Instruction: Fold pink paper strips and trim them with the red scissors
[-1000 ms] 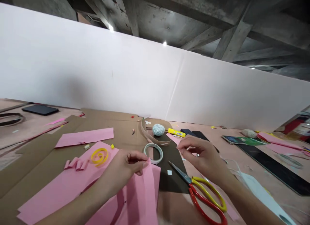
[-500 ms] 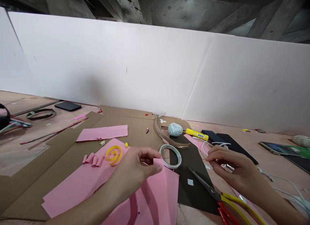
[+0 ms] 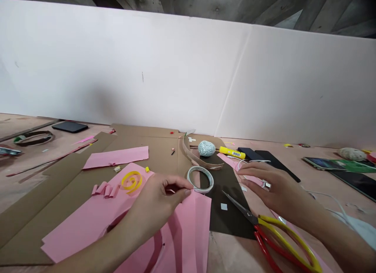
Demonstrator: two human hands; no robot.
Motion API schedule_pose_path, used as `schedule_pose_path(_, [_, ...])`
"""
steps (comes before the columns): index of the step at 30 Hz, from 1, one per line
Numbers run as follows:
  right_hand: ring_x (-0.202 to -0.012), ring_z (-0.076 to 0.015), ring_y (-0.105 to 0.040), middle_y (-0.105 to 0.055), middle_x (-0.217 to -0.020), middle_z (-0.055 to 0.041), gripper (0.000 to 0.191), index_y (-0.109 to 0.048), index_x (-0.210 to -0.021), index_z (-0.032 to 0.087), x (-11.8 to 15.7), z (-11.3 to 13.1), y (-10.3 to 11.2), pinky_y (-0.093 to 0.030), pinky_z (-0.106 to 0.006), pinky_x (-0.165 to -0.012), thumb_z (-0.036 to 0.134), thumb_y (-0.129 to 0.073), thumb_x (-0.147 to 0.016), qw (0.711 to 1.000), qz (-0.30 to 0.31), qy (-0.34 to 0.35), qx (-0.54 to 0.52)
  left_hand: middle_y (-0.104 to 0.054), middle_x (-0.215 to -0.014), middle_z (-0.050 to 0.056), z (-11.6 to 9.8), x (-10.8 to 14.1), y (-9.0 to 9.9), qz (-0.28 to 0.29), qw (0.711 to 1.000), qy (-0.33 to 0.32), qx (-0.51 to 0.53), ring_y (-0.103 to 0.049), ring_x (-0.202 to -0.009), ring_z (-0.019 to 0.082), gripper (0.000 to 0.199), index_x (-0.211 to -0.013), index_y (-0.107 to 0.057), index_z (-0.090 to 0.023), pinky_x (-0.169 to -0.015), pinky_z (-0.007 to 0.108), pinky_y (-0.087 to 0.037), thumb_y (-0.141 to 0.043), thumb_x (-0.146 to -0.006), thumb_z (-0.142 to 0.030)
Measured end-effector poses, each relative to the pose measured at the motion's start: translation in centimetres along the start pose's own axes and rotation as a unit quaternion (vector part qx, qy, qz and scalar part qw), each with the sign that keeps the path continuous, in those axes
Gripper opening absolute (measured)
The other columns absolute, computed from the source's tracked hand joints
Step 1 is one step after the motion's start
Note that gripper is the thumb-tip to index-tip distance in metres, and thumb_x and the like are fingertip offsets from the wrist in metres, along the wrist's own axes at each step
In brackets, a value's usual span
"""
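My left hand [image 3: 161,194] lies over a large pink paper sheet [image 3: 179,222], with its fingertips at the sheet's upper edge and a small gap between finger and thumb. Just beyond those fingertips stands a white tape roll [image 3: 200,179]. My right hand [image 3: 274,187], wearing a ring, reaches over a narrow pink strip [image 3: 227,161] with its fingers stretched out. Below it lie red-and-yellow scissors [image 3: 282,241], their blades on a dark card [image 3: 232,222]. A yellow paper spiral [image 3: 131,181] and a folded pink strip [image 3: 105,190] sit left of my left hand.
A brown cardboard sheet [image 3: 152,143] lies under the papers, with a curved card strip [image 3: 195,157], a speckled ball [image 3: 206,148] and a yellow glue stick [image 3: 232,152] at its far side. A tablet [image 3: 324,163] and a white cable [image 3: 337,206] lie right.
My right hand has gone from a small pinch to stretched fingers and has moved left over the pink strip. The whole view has shifted and levelled; my left hand stays at the sheet's edge.
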State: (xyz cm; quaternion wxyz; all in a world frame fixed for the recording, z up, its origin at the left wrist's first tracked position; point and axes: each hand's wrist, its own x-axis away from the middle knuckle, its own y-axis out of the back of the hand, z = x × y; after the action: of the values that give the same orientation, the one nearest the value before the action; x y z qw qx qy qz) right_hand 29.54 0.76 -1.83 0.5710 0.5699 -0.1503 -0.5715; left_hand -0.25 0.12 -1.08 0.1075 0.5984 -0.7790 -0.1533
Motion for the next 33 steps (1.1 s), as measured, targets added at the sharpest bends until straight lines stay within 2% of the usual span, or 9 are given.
schedule_pose_path(4, [-0.102,-0.0267,-0.067,-0.073,-0.108,-0.0084,0.015,-0.068,-0.106,0.023,0.2,3.9,-0.4,-0.051,-0.043,-0.091,0.025,-0.062,-0.093,0.993,-0.101,0.056,0.004,-0.077,-0.081,0.002,0.1,0.3,-0.7,0.019,1.000,-0.018,0.009,-0.066,-0.076,0.019,0.015,-0.082,-0.079,-0.021,-0.067,0.026,-0.047,-0.065,-0.084,-0.025])
schedule_pose_path(6, [-0.101,-0.0256,-0.067,-0.074,-0.107,-0.0061,0.019,-0.068,-0.111,0.025,0.5,6.3,-1.4,-0.049,-0.044,-0.095,0.023,-0.063,-0.092,0.995,-0.049,0.082,-0.024,-0.078,-0.085,0.002,0.1,0.5,-1.0,0.033,0.999,-0.032,0.011,-0.069,-0.081,0.020,0.015,-0.083,-0.079,-0.023,-0.070,0.026,-0.049,-0.065,-0.086,-0.025])
schedule_pose_path(10, [-0.088,-0.0201,-0.069,-0.076,-0.098,-0.0020,0.016,-0.072,-0.102,0.026,0.9,9.0,-3.7,-0.053,-0.030,-0.074,0.021,-0.060,-0.093,0.976,0.065,-0.057,-0.198,-0.078,-0.090,0.000,0.0,0.6,-1.3,0.063,0.997,-0.047,0.014,-0.070,-0.085,0.017,0.016,-0.086,-0.079,-0.025,-0.074,0.024,-0.051,-0.063,-0.090,-0.026])
schedule_pose_path(12, [-0.080,-0.0175,-0.069,-0.076,-0.090,-0.0003,0.017,-0.074,-0.096,0.026,1.0,9.1,-4.4,-0.052,-0.026,-0.068,0.019,-0.060,-0.093,0.954,0.093,-0.104,-0.265,-0.078,-0.089,-0.001,-0.1,0.6,-1.4,0.064,0.997,-0.044,0.001,-0.069,-0.083,0.016,0.015,-0.084,-0.079,-0.025,-0.073,0.023,-0.050,-0.064,-0.089,-0.025])
schedule_pose_path(15, [-0.076,-0.0155,-0.067,-0.076,-0.085,0.0013,0.021,-0.076,-0.091,0.026,1.1,8.6,-4.7,-0.050,-0.024,-0.065,0.015,-0.057,-0.093,0.942,0.111,-0.116,-0.296,-0.077,-0.086,-0.001,-0.2,0.5,-1.5,0.073,0.997,-0.034,-0.015,-0.068,-0.080,0.015,0.014,-0.082,-0.077,-0.024,-0.071,0.022,-0.050,-0.065,-0.088,-0.024])
schedule_pose_path(20, [-0.078,-0.0170,-0.069,-0.075,-0.084,-0.0004,0.022,-0.076,-0.091,0.024,1.3,8.1,-4.7,-0.050,-0.024,-0.066,0.015,-0.055,-0.093,0.947,0.106,-0.100,-0.287,-0.077,-0.097,-0.001,0.0,0.7,-1.6,0.086,0.996,-0.027,-0.011,-0.070,-0.089,0.016,0.021,-0.100,-0.078,-0.027,-0.076,0.023,-0.051,-0.062,-0.089,-0.019])
schedule_pose_path(25, [-0.074,-0.0177,-0.068,-0.074,-0.078,-0.0022,0.023,-0.076,-0.089,0.021,1.4,8.1,-4.7,-0.049,-0.024,-0.061,0.019,-0.053,-0.094,0.952,0.109,-0.063,-0.280,-0.076,-0.087,-0.003,0.1,0.8,-1.7,0.086,0.996,-0.019,-0.005,-0.070,-0.081,0.015,0.031,-0.112,-0.074,-0.028,-0.073,0.024,-0.051,-0.064,-0.085,-0.016])
schedule_pose_path(29, [-0.068,-0.0143,-0.064,-0.073,-0.079,-0.0002,0.025,-0.075,-0.087,0.020,1.4,8.2,-4.3,-0.044,-0.021,-0.055,0.012,-0.052,-0.093,0.959,0.112,-0.050,-0.255,-0.076,-0.087,-0.003,-0.1,0.8,-1.8,0.082,0.997,-0.007,-0.002,-0.070,-0.081,0.015,0.028,-0.110,-0.073,-0.025,-0.073,0.025,-0.050,-0.065,-0.085,-0.018])
schedule_pose_path(33, [-0.062,-0.0124,-0.060,-0.072,-0.077,0.0009,0.025,-0.074,-0.085,0.020,1.2,8.4,-3.6,-0.039,-0.022,-0.052,0.009,-0.052,-0.091,0.968,0.112,-0.051,-0.217,-0.076,-0.087,-0.002,-0.3,0.7,-1.5,0.092,0.995,-0.001,-0.021,-0.067,-0.084,0.017,0.013,-0.093,-0.075,-0.023,-0.073,0.025,-0.049,-0.064,-0.088,-0.026])
